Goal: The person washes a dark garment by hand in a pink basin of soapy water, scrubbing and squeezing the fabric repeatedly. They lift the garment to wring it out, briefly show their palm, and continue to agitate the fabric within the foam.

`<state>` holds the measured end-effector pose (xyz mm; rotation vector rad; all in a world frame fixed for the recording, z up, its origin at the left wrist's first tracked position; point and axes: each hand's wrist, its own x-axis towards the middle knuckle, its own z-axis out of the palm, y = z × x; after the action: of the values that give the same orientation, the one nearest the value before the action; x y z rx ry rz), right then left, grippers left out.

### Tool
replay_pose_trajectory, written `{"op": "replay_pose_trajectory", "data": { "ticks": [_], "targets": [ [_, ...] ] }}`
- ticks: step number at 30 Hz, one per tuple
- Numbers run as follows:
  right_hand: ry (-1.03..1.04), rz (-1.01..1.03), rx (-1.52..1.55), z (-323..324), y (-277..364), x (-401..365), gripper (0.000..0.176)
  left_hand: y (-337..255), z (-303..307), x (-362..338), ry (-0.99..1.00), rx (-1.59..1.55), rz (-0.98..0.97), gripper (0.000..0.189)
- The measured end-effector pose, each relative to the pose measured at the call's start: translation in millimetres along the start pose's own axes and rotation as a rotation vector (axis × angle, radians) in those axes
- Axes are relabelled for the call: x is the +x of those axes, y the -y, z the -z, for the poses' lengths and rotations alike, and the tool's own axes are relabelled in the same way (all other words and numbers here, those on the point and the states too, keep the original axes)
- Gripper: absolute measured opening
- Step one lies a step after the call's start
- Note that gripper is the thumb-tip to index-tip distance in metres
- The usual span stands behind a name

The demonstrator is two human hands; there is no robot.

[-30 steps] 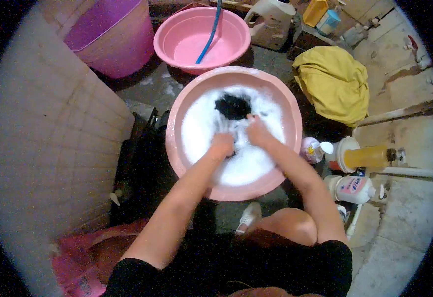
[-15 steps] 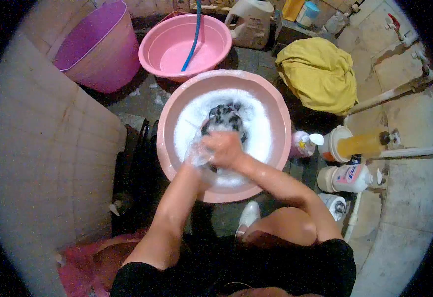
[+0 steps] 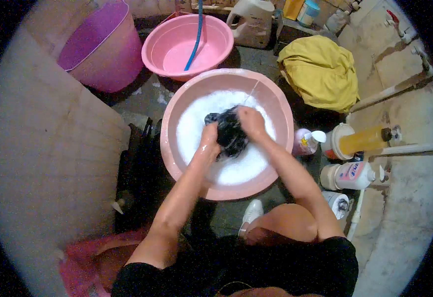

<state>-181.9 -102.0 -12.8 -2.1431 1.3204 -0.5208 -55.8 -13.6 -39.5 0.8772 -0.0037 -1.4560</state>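
A big pink basin (image 3: 177,158) full of white suds stands on the floor in front of me. A wet black garment (image 3: 229,133) is bunched up above the foam. My left hand (image 3: 209,136) grips its left side and my right hand (image 3: 250,121) grips its upper right side, the two hands pressed close together around the cloth. Part of the garment is hidden between my hands.
A smaller pink basin (image 3: 167,44) with a blue hose (image 3: 194,37) stands behind, a purple bucket (image 3: 102,47) to its left. A yellow cloth (image 3: 320,72) lies at the right. Bottles (image 3: 357,141) and a white jug (image 3: 251,22) line the right and back. A tiled wall runs along the left.
My hands have slid apart and further from me over the suds, and more of the black garment now shows between them. The view has shifted slightly.
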Motion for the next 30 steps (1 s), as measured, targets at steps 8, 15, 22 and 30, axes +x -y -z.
{"op": "replay_pose_trajectory", "data": {
  "ticks": [8,15,22,30],
  "targets": [
    [0.039,-0.153,-0.095,38.7,-18.4,-7.0,0.038,-45.1,0.4,-2.2,-0.256,1.544,-0.765,0.087],
    [0.439,0.195,-0.685,-12.6,-41.0,-11.8,0.053,12.9,17.3,-8.3,0.314,2.540,-0.025,0.033],
    [0.278,0.071,0.194,5.5,-13.7,8.1,0.036,-18.8,-6.3,-6.3,-0.184,1.605,-0.421,0.049],
    [-0.043,0.673,-0.094,5.9,86.4,-62.7,0.024,17.0,69.2,56.0,0.376,-0.115,0.253,0.035]
  ]
}}
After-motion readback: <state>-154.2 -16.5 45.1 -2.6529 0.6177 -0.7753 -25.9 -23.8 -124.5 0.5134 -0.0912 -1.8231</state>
